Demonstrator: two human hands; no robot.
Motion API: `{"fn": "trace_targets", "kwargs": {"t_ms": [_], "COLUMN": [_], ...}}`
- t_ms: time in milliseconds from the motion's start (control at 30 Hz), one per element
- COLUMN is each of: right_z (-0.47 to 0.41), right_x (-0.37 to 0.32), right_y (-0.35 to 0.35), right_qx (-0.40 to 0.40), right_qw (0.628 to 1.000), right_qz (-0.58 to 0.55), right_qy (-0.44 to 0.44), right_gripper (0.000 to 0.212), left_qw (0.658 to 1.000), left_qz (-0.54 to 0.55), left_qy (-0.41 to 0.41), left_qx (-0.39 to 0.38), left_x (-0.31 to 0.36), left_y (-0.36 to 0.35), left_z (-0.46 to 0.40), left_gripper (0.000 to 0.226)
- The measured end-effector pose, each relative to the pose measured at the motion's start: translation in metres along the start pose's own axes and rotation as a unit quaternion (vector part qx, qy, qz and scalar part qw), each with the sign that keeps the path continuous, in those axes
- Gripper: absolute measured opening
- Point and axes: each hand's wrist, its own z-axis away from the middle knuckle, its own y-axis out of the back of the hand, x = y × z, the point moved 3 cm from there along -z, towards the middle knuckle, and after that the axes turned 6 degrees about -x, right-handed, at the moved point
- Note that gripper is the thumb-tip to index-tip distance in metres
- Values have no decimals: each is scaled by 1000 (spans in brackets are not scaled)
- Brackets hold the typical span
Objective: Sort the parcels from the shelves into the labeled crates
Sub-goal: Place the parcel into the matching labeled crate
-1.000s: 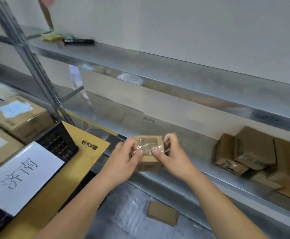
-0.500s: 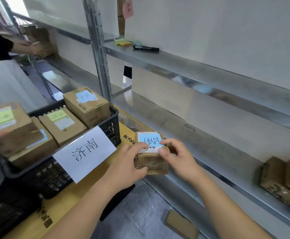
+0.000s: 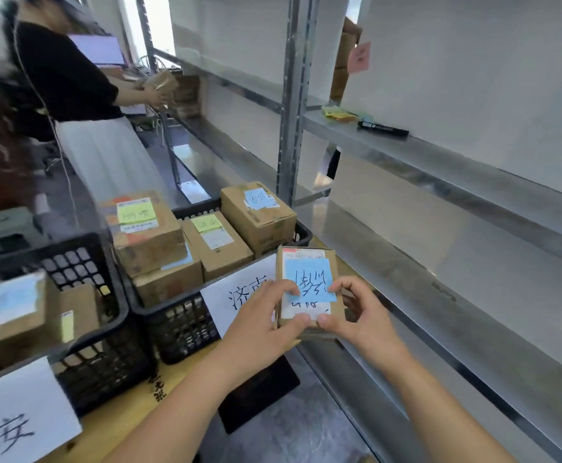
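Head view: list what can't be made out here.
- Crate sign: second character covered by the held parcel and left hand.
- Near sign: cut off by the left edge.
- Parcel's white label: print too small, partly under the blue note and right hand.
- Left crate: motion-blurred.

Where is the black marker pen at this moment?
In the head view, upper right: the black marker pen lies on the metal shelf, right of the yellow sticky notes.
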Motion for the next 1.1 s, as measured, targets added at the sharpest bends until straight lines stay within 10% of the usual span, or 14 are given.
{"fn": "trace_targets", "kwargs": {"t_ms": [1100], "right_z": [-243], "right_x": [7], "right_y": [-42], "right_qx": [-263], "right_qw": [949], "right_qz": [161], "right_qy": [62], "right_gripper": [52], "left_qw": [945], "left_qz": [64], "left_qy": [218], "left_qx": [234], "left_x": [-48], "left_y": [103], "left_z": [-76], "left_gripper": [44]}}
